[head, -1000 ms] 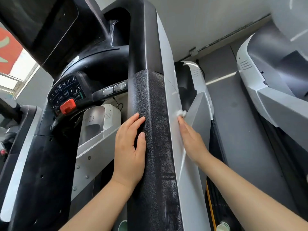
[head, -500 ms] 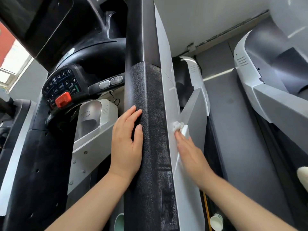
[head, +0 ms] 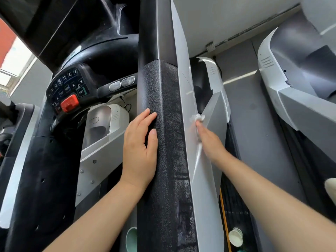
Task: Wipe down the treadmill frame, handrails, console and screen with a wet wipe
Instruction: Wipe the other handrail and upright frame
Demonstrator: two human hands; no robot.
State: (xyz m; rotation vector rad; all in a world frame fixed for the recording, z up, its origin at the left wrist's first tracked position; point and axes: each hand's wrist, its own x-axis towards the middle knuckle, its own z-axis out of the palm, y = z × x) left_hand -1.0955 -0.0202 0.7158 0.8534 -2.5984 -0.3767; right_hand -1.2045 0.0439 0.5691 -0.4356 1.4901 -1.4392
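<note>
Treadmill handrail (head: 163, 142), a black bar with rough textured padding, runs through the middle of the view, and beside it on the right lies the silver side panel of the frame (head: 203, 188). The wet wipe (head: 197, 118), crumpled into a small white ball, is on this silver panel, held against it by the fingertips of the right hand (head: 211, 142), whose fingers look almost straight and press the wipe flat on the metal. The left hand (head: 140, 148) rests open on the inner side of the handrail, fingers relaxed and grasping nothing; it seems only to steady the body. To the left, the console keypad (head: 68, 88) with its red stop button (head: 69, 102) is visible, and above it the dark screen (head: 36, 24) at the top corner. On the floor below, a small white cup (head: 235, 237) stands just beside the frame. I judge that the step in hand is the wiping of the frame's outer side, so the task is still in its middle part: the console and the screen look not yet touched by the wipe. The next move probably calls for an even stroke along the silver panel with steady pressure, keeping the small wipe under the fingers so that it does not slip out.
</note>
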